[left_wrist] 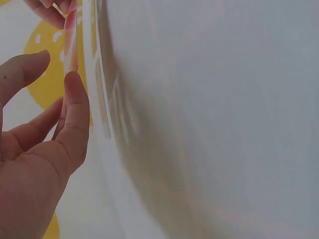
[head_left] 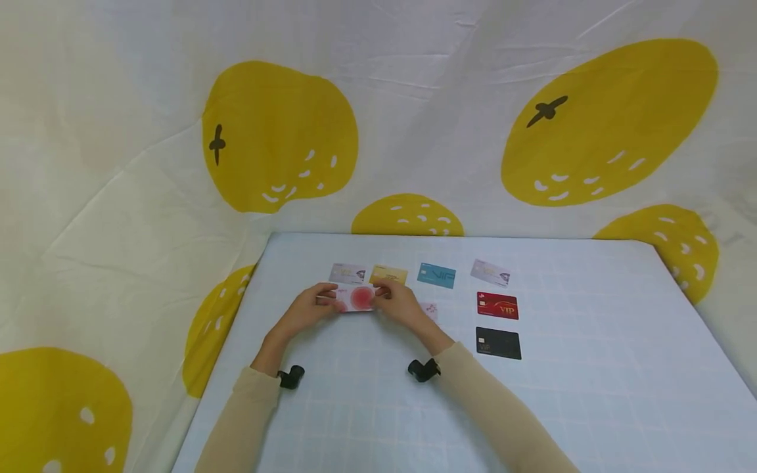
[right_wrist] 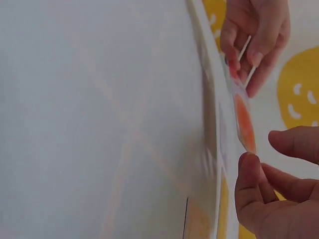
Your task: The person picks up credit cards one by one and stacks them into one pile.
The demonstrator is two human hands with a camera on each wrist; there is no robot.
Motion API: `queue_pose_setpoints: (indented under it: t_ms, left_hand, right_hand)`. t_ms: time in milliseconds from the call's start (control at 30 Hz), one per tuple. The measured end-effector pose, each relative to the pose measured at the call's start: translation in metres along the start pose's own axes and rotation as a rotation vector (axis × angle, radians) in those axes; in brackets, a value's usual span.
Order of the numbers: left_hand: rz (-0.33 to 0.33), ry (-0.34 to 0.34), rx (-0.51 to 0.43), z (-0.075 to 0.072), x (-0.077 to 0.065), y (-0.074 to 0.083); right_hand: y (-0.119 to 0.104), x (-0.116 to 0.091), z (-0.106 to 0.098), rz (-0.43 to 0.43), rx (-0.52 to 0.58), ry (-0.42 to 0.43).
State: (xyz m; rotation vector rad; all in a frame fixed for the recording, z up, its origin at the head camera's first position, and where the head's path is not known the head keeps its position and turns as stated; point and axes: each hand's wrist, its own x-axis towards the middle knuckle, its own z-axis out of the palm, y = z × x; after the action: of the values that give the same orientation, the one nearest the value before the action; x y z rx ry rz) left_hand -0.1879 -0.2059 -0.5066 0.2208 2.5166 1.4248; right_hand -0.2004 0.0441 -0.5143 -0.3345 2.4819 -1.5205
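White fabric printed with yellow fruit [head_left: 280, 135] hangs behind a pale-blue bench [head_left: 609, 368] with faint checked lines, where a person in beige sleeves [head_left: 503, 410] holds up a pink-and-white card [head_left: 361, 299] marked with a large red circle. Both hands share the grip, 1 at each short end: the left hand [head_left: 310, 305] pinches its end between narrowed fingertips, and the right hand [head_left: 402, 303] does the same opposite, with 1 fingertip of each hand standing apart from the card in the wrist views. Raised off the bench, the card spans the gap between the hands, its printed face toward the head camera, and in that view its upper edge comes close to 2 cards lying beyond it, a silver card [head_left: 347, 270] and a gold card [head_left: 390, 271]. Farther right along that back row lie a blue VIP card [head_left: 436, 275] and a second silver card [head_left: 490, 272], the latter set at a slant. Nearer the person, below that last card, a red VIP card [head_left: 497, 305] and a black VIP card [head_left: 499, 343] continue a column. Beside the right hand, a pale card with pink marks [head_left: 430, 310] is partly hidden. Black wrist cameras [head_left: 424, 370] sit at both cuffs.
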Motion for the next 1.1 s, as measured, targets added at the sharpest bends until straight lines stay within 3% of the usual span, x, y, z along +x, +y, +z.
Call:
queue_pose_setpoints:
  t_ms: [133, 367, 700, 900, 1100]
  left_hand:
    - [0.022, -0.011, -0.020, 0.011, 0.003, 0.003]
    - [0.048, -0.053, -0.021, 0.032, 0.006, 0.019]
    - [0.131, -0.126, -0.051, 0.060, 0.013, 0.039]
    - [0.190, -0.166, -0.001, 0.076, 0.020, 0.046]
    - [0.186, -0.201, 0.040, 0.087, 0.027, 0.047]
  right_hand:
    - [0.003, -0.008, -0.011, 0.008, 0.010, 0.013]
    - [0.009, -0.030, -0.034, 0.100, 0.082, 0.030]
    - [0.023, -0.056, -0.066, 0.100, 0.052, 0.063]
    - [0.032, -0.065, -0.078, 0.124, -0.017, 0.113]
    - [0.040, -0.070, -0.084, 0.141, -0.027, 0.132]
